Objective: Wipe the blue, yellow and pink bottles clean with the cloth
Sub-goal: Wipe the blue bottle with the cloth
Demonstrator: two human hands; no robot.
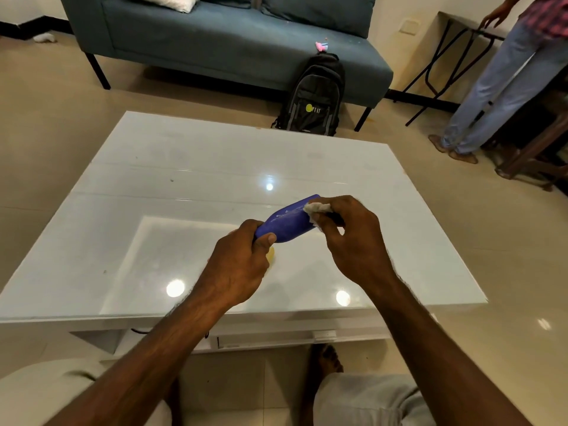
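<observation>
My left hand (238, 265) grips one end of the blue bottle (287, 221), which lies tilted above the white table (184, 167). My right hand (353, 238) pinches a small whitish cloth (316, 209) against the bottle's far end. A sliver of the yellow bottle (271, 255) shows just under my left hand, mostly hidden. The pink bottle is not visible on the table.
A teal sofa (215, 35) stands beyond the table with a black backpack (313, 96) leaning on it and a small pink item (321, 47) on its seat. A person (507, 75) stands at the right by a folding table (461, 26). My knees sit below the near table edge.
</observation>
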